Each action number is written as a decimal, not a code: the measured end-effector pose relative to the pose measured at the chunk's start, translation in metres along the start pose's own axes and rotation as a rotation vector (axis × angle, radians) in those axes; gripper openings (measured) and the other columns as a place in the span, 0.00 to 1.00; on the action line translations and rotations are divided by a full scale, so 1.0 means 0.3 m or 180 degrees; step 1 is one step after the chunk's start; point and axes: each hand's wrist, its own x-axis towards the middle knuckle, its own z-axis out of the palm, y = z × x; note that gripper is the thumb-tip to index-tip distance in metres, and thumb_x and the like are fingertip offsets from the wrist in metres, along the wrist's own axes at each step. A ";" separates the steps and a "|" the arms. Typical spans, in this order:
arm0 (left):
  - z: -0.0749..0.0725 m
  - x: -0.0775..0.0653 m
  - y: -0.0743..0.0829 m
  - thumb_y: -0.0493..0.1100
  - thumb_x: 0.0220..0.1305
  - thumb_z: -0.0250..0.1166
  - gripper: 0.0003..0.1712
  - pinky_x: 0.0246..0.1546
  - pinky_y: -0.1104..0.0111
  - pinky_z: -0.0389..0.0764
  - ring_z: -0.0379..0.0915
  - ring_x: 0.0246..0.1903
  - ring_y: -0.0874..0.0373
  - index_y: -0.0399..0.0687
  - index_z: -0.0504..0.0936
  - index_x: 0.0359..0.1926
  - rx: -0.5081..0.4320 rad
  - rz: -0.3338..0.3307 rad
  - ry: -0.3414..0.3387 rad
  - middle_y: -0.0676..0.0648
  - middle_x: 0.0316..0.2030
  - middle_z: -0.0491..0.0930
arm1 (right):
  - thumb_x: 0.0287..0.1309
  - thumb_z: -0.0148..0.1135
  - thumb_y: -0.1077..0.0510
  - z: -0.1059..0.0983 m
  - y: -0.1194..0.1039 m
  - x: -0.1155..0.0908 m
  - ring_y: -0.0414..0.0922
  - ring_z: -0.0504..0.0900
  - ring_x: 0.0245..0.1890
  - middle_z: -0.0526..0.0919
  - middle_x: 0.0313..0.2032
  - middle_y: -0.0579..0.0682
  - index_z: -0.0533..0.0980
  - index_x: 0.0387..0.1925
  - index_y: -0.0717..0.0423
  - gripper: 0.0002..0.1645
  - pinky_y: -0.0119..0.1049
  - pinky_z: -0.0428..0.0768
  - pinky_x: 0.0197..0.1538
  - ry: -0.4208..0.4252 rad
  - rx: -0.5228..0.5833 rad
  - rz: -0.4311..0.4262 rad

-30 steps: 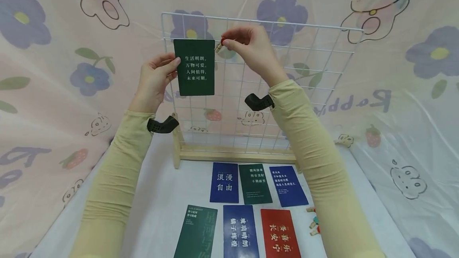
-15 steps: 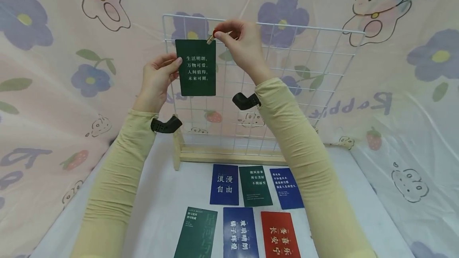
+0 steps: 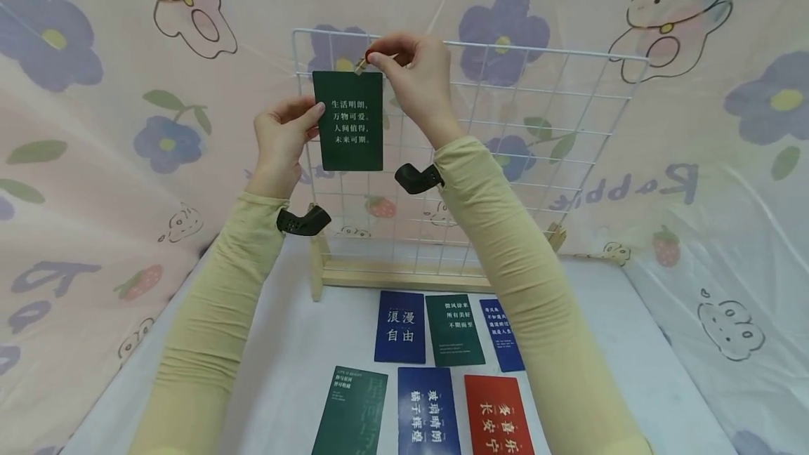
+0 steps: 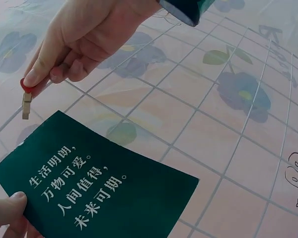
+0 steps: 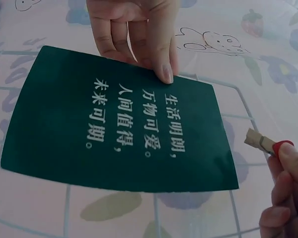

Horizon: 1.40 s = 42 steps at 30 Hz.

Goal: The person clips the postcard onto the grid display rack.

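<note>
At the upper left of the white wire grid [image 3: 546,51], one dark green text card [image 3: 351,125] stood upright, its left edge pinched by the left hand [image 3: 279,142]; the right hand's [image 3: 418,83] fingers pinched one wooden clothespin [image 5: 260,142] just off its top edge. The card looked light, stiff, easily creased — best held by its edges. Six others lay on the counter [image 3: 281,371] — three blue cards [image 3: 401,327], two green cards [image 3: 455,332], one red card [image 3: 498,416].

The head view crops the near edge of the white worktop [image 3: 278,371], the front green card [image 3: 350,413], front blue card [image 3: 425,399] and red card [image 3: 496,409]. The right sleeve [image 3: 531,265] hides the right side of the rear-right blue card [image 3: 496,339]. The rear green card [image 3: 455,334] has illegible small print; the held green card [image 3: 350,153] hides fingertips of the left hand [image 3: 281,139].
</note>
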 end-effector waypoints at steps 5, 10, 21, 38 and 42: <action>0.001 0.000 -0.008 0.34 0.53 0.72 0.08 0.33 0.72 0.79 0.74 0.26 0.60 0.41 0.85 0.36 -0.0005 0.0033 0.0020 0.48 0.34 0.79 | 0.57 0.66 0.64 0.023 0.007 0.001 0.41 0.79 0.30 0.86 0.33 0.49 0.84 0.34 0.59 0.03 0.27 0.74 0.36 -0.0055 -0.0170 -0.0091; 0.006 -0.001 -0.016 0.34 0.53 0.72 0.08 0.35 0.70 0.79 0.75 0.27 0.59 0.40 0.85 0.36 -0.0051 0.0055 0.0059 0.47 0.35 0.79 | 0.57 0.66 0.64 0.037 0.010 0.001 0.42 0.80 0.29 0.86 0.32 0.49 0.85 0.34 0.60 0.04 0.27 0.75 0.35 -0.0004 -0.0212 -0.0070; 0.022 0.008 -0.032 0.33 0.52 0.72 0.06 0.36 0.68 0.79 0.75 0.27 0.59 0.41 0.86 0.34 0.0008 0.0153 0.0183 0.48 0.32 0.80 | 0.58 0.66 0.63 0.055 0.005 -0.002 0.41 0.80 0.28 0.86 0.32 0.48 0.85 0.34 0.59 0.04 0.26 0.74 0.33 0.0081 -0.0383 -0.0028; 0.030 0.013 -0.025 0.33 0.52 0.73 0.08 0.42 0.68 0.80 0.76 0.33 0.59 0.40 0.87 0.35 0.0146 0.0298 0.0251 0.48 0.34 0.80 | 0.60 0.64 0.61 0.082 0.013 0.005 0.36 0.77 0.27 0.86 0.32 0.48 0.85 0.36 0.59 0.07 0.24 0.71 0.32 -0.0026 -0.0851 -0.0175; 0.031 0.015 -0.028 0.34 0.52 0.73 0.07 0.42 0.68 0.80 0.77 0.33 0.59 0.41 0.87 0.35 0.0177 0.0308 0.0273 0.48 0.34 0.80 | 0.61 0.63 0.60 0.083 0.008 0.005 0.36 0.78 0.28 0.86 0.32 0.47 0.85 0.37 0.58 0.08 0.24 0.71 0.32 -0.0110 -0.0945 -0.0147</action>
